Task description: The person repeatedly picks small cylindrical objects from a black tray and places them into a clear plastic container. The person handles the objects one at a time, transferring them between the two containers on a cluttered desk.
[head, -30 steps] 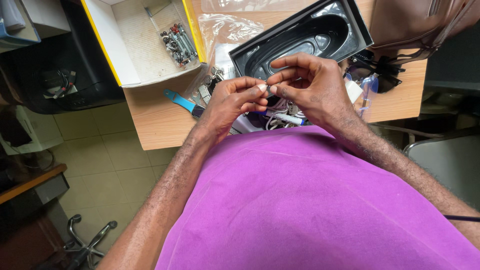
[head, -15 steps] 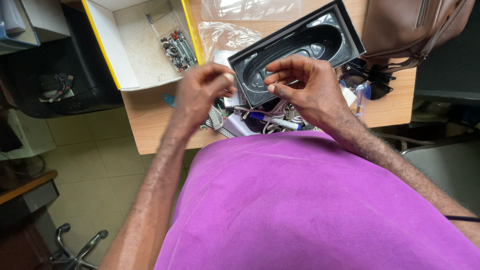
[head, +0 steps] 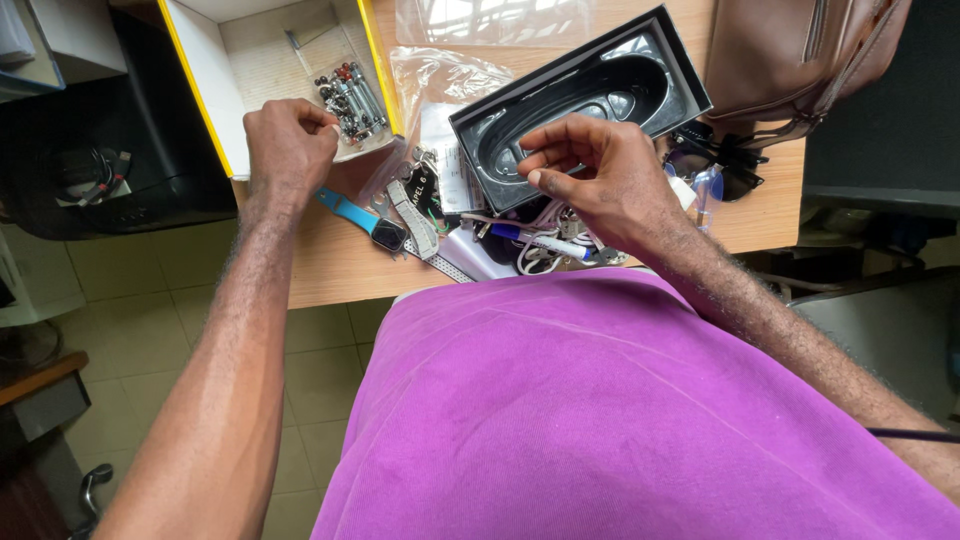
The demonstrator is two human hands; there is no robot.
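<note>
My left hand point(head: 290, 145) reaches into the open yellow-edged cardboard box point(head: 215, 80), fingers curled together beside a clear bag of small metal screws and bits point(head: 350, 95); whether it pinches something tiny I cannot tell. My right hand point(head: 600, 185) hovers over the near edge of a black moulded plastic tray point(head: 600, 85), thumb and forefinger pinched on a very small part that I cannot make out. Below the hands lie a watch with a blue strap point(head: 365, 222) and a grey strap piece point(head: 412, 210).
The wooden table point(head: 330, 265) holds crumpled clear plastic bags point(head: 440, 75), white cables and a blue pen point(head: 540, 243), dark sunglasses point(head: 720, 155) and a brown leather bag point(head: 800, 55). A black device point(head: 110, 170) sits on the tiled floor at the left.
My left hand has left the right hand and swung left into the yellow-edged box. My right hand stays over the black tray, still pinched.
</note>
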